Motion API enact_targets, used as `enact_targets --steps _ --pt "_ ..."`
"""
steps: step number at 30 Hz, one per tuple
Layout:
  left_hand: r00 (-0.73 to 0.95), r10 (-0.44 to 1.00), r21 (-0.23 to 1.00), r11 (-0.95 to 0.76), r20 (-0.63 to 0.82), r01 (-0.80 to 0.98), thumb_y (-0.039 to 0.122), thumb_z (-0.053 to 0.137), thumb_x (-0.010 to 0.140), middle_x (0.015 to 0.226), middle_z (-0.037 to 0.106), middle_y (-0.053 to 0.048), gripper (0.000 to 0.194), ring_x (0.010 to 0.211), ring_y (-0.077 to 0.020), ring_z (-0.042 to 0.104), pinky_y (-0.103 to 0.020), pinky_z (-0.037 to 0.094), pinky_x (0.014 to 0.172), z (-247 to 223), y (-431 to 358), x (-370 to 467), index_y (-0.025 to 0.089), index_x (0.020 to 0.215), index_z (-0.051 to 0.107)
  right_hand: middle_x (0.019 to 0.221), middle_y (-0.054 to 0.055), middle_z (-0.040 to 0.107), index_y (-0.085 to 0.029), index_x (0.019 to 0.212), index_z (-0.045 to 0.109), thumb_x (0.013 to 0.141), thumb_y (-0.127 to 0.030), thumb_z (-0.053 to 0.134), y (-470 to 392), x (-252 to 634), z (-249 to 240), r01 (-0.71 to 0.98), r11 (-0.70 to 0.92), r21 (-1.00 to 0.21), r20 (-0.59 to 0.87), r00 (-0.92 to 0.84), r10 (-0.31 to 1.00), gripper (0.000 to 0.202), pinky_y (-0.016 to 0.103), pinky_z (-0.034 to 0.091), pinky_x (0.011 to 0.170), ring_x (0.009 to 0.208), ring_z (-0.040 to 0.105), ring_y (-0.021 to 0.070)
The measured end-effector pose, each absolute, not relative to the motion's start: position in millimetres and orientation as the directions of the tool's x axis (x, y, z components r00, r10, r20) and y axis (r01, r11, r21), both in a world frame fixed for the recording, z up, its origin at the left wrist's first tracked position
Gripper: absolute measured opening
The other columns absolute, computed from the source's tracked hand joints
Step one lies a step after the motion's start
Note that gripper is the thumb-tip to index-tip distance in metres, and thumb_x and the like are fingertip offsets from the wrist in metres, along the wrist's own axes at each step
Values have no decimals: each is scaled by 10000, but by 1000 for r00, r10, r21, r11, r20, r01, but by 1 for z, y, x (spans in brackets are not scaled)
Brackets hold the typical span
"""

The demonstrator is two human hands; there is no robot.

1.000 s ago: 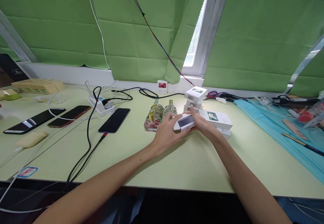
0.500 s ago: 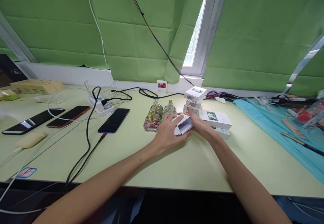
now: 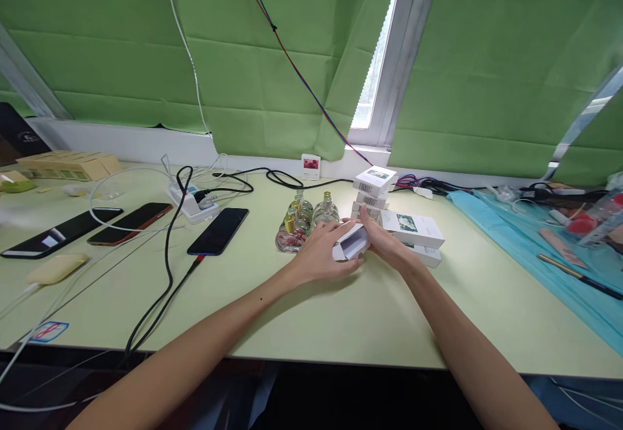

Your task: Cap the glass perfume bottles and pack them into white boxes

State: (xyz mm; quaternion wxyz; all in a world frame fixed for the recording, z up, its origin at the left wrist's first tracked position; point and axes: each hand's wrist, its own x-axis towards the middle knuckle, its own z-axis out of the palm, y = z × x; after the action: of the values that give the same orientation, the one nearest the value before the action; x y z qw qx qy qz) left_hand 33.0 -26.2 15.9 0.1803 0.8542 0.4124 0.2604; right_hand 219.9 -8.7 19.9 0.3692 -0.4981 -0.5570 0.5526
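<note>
A small white box (image 3: 351, 244) with its open end facing me is held between both hands over the table. My left hand (image 3: 318, 253) grips its left side, fingers wrapped round it. On the right side, my right hand (image 3: 382, 238) holds the same box, thumb up. Just behind my left hand stand several glass bottles with gold caps (image 3: 291, 224); another group of clear bottles (image 3: 326, 208) is beside them, partly hidden by the fingers. A stack of white boxes (image 3: 374, 180) rises behind my right hand, with more white boxes (image 3: 413, 227) lying to its right.
On the pale table (image 3: 272, 313), a black phone (image 3: 219, 231), a power strip (image 3: 193, 204) and looping cables lie left. Two more dark devices are farther left. Blue plastic sheeting (image 3: 516, 248) with a pen (image 3: 579, 276) covers the right side. A small box (image 3: 310, 167) stands at the back.
The box in my hands has tilted slightly, showing more of its opening. My left forearm has shifted slightly left. Both hands keep their hold.
</note>
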Motion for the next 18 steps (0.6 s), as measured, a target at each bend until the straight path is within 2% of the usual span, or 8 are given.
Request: enact_targets --steps 5,8,13,18 --pt "579 774 527 -615 258 587 598 715 793 1489 522 -83 877 1339 -348 416 -495 402 1106 17 -19 26 308 1564 413 1132 118 743 -195 1372 632 930 -821 277 -7 219 16 172 -78 -982 -121 -256 959 845 391 595 877 1007 701 269" --pt "589 766 519 -623 257 584 612 716 788 1449 543 -85 896 1311 -343 429 -497 406 1101 18 -18 24 318 1572 398 1265 128 702 -202 1433 581 929 -829 234 -6 219 14 181 -59 -982 -105 -255 961 876 400 588 931 1120 679 272" --pt "603 756 488 -639 254 594 647 707 779 1389 556 -109 913 1298 -343 442 -488 436 1068 22 -20 23 307 1570 401 1532 123 525 -204 1553 440 914 -846 240 -8 216 14 163 -82 -983 -119 -228 966 928 430 484 1114 1389 521 282" --pt "590 773 489 -618 235 615 658 707 764 1378 529 -122 883 1326 -344 458 -480 457 1055 26 -22 21 321 1537 444 1656 41 353 -251 1610 335 911 -849 194 -11 214 16 120 -101 -988 -129 -257 958 931 446 401 1188 1482 415 271"
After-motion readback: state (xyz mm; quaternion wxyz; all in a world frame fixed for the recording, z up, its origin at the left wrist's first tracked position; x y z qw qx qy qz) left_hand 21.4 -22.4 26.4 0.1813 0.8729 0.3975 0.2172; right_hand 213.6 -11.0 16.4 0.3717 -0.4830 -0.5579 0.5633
